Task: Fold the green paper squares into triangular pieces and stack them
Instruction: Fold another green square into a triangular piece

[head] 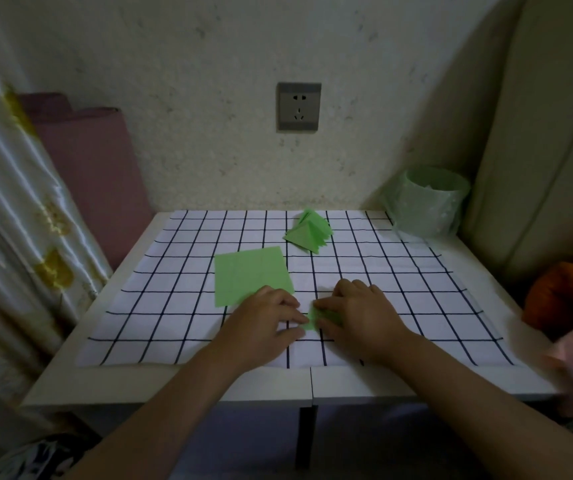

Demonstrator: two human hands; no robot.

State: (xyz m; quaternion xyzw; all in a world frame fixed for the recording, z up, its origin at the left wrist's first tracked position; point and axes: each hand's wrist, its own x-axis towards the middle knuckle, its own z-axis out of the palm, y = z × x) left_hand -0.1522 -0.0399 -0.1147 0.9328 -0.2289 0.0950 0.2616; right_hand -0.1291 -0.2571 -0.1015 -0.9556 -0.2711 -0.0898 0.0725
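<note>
A white black-gridded cloth (399,271) covers the table. Left of the cloth's centre lies a flat green paper square (250,273). At its near middle, the left hand (267,318) presses straight fingers on a small, partly folded green paper piece (312,320), while the right hand (361,311) pinches it with curled fingers. Folded green triangles (307,232) are stacked at the cloth's far edge.
</note>
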